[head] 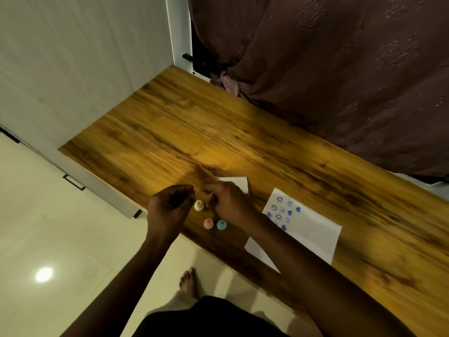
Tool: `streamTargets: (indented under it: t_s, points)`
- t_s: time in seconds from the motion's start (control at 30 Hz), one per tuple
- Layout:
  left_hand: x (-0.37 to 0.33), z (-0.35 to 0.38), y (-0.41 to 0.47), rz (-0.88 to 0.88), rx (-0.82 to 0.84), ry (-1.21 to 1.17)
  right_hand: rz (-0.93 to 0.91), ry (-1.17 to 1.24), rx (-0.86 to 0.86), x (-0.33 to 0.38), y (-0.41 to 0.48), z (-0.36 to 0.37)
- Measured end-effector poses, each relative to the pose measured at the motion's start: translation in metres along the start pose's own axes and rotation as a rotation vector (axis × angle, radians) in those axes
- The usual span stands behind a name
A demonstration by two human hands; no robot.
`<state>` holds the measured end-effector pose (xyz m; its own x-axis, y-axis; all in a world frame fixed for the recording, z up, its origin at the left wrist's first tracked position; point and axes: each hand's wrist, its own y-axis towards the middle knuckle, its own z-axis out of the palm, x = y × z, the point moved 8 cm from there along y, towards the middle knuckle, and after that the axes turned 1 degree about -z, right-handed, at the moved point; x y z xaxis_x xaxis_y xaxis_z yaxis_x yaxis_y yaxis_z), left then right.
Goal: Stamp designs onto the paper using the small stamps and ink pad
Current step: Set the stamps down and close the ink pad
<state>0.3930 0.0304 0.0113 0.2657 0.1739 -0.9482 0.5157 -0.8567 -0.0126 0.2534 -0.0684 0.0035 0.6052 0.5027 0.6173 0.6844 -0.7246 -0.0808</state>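
Observation:
A white paper (306, 229) with several blue stamped faces and hearts lies on the wooden table (218, 132) to the right. Three small stamps stand near the table's front edge: a cream one (199, 205), a pink one (208, 223) and a teal one (221, 224). My left hand (167, 210) is curled around something small and dark, left of the cream stamp. My right hand (227, 203) hovers over the stamps with fingers pinched at something small I cannot make out. A white folded sheet or pad (239, 183) lies behind my right hand, partly hidden.
A white cabinet (85, 69) stands at the table's left end, and a dark maroon curtain (340, 69) hangs behind the table. Pale floor tiles (48, 227) and my bare foot (189, 283) show below the table's front edge.

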Motion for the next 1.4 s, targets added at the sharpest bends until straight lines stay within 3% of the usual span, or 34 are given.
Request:
streamTargets:
  t_s: [0.13,0.23,0.47,0.73,0.97,1.4]
  points:
    - [-0.014,0.015,0.018,0.057,0.121,0.090,0.190,0.116,-0.133,-0.039,-0.013,-0.044]
    - [-0.023,0.035,0.036,0.066,0.224,0.160,0.341,0.068,-0.172,-0.073,-0.032,-0.067]
    - [-0.028,0.090,0.076,0.151,0.425,0.469,0.532,0.111,-0.100,-0.102,-0.063,-0.052]
    - [-0.017,0.130,0.092,0.240,0.618,0.806,0.445,0.053,-0.044,-0.090,-0.072,-0.030]
    - [-0.019,0.143,0.092,0.316,0.686,0.877,0.466,-0.140,-0.082,-0.094,-0.079,-0.019]
    - [-0.018,0.154,0.091,0.310,0.735,0.883,0.516,-0.084,-0.177,-0.090,-0.083,-0.022]
